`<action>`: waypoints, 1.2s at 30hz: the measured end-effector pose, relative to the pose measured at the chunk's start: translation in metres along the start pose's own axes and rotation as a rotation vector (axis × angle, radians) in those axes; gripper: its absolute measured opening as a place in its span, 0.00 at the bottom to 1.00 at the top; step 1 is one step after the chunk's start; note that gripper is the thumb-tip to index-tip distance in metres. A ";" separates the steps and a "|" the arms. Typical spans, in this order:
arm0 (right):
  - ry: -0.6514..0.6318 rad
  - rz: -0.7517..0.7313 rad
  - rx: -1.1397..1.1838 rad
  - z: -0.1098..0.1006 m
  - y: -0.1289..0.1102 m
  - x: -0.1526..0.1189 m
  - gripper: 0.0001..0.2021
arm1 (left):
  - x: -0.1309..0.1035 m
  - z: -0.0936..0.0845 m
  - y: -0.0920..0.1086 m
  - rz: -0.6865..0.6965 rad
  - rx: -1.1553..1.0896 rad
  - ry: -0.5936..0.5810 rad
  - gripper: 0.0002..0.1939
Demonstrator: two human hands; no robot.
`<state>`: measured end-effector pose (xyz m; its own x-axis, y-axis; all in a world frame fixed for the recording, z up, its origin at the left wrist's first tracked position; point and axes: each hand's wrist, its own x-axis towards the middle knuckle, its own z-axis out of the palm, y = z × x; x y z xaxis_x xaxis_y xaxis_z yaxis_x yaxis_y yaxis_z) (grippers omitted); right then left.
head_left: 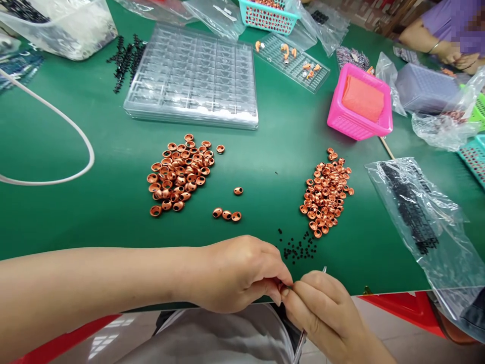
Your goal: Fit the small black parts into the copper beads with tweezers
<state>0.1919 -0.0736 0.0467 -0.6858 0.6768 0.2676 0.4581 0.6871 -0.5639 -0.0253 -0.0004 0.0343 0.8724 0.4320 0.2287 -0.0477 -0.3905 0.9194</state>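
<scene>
At the table's front edge, my left hand [246,275] and my right hand [328,308] meet, fingertips pinched together. Between them is something small, mostly covered by the fingers, that I cannot make out. A thin metal tool [300,348] passes through my right hand, its tip showing above the knuckles. Just beyond the fingers lie scattered tiny black pieces [299,250]. Small copper-coloured cups with holes form a left pile [178,172] and a right pile [328,194]. Several more cups lie apart between the piles, including a short row [226,215] and a single cup [238,191].
Clear compartment trays [193,76] are stacked at the back. A pink basket [359,129] with an orange-red block stands right, near a plastic bag [447,222] of black parts. A white cord [89,146] loops at left. Another person's hands [460,58] rest at far right.
</scene>
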 end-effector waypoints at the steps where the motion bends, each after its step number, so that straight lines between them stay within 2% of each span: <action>1: -0.006 0.010 0.009 0.000 0.000 0.000 0.13 | 0.000 0.000 0.000 -0.001 0.005 0.001 0.05; 7: -0.012 0.029 0.042 0.002 0.001 0.002 0.12 | 0.000 0.000 0.000 -0.015 0.024 0.000 0.06; 12: -0.076 0.049 0.009 -0.004 -0.001 0.003 0.12 | 0.001 -0.001 -0.001 -0.005 -0.002 0.015 0.05; 20: 0.020 0.059 0.047 0.000 0.000 0.002 0.13 | 0.002 -0.004 0.002 0.009 0.014 0.025 0.05; 28: -0.086 0.052 0.068 -0.001 0.000 0.004 0.14 | 0.002 -0.002 0.000 -0.018 0.018 -0.016 0.05; 36: -0.055 0.001 0.017 0.006 0.005 -0.006 0.11 | 0.000 0.001 0.000 -0.019 -0.018 0.020 0.05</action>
<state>0.1951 -0.0760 0.0376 -0.7157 0.6616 0.2237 0.4496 0.6816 -0.5773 -0.0248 -0.0005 0.0339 0.8633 0.4553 0.2175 -0.0404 -0.3673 0.9292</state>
